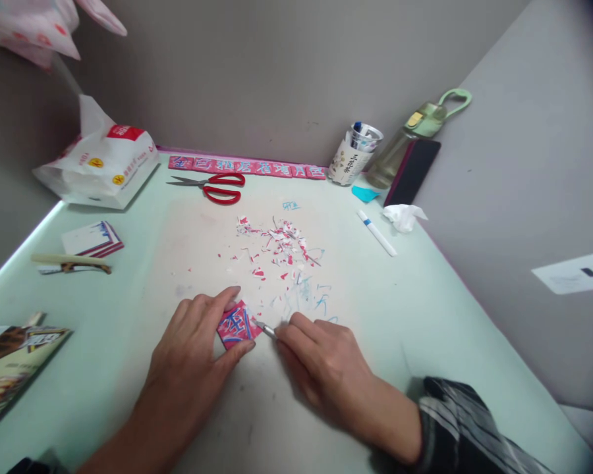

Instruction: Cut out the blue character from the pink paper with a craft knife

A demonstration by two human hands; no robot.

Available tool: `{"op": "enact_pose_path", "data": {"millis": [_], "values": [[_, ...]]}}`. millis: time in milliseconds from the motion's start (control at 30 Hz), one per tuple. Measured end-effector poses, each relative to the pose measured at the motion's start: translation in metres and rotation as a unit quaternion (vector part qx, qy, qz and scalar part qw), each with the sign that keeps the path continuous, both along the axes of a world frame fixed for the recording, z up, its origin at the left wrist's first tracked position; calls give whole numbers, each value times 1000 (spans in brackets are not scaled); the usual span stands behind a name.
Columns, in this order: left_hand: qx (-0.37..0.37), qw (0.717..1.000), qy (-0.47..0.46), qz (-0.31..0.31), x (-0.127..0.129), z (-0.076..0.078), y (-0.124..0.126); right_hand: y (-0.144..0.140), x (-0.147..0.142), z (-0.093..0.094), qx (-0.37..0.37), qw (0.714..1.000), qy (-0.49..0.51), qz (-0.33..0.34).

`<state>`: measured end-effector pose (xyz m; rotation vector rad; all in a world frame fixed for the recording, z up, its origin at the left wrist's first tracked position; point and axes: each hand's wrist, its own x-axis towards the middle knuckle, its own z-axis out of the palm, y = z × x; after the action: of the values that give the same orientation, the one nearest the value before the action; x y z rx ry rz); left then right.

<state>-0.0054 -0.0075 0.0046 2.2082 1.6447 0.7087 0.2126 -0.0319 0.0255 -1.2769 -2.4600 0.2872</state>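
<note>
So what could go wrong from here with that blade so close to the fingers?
The knife tip in the right hand points at the left hand pinning the small red paper square; a slip could nick the thumb. The loose paper scraps nearby might scatter if brushed.
</note>
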Motion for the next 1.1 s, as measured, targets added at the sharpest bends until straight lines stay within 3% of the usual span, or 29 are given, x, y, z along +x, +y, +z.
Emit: {"op": "enact_pose_path", "data": {"millis": [1100], "values": [[-1, 1000, -3, -22, -4, -2, -1, -3, 4, 2, -17, 1000, 1, 10]]}}
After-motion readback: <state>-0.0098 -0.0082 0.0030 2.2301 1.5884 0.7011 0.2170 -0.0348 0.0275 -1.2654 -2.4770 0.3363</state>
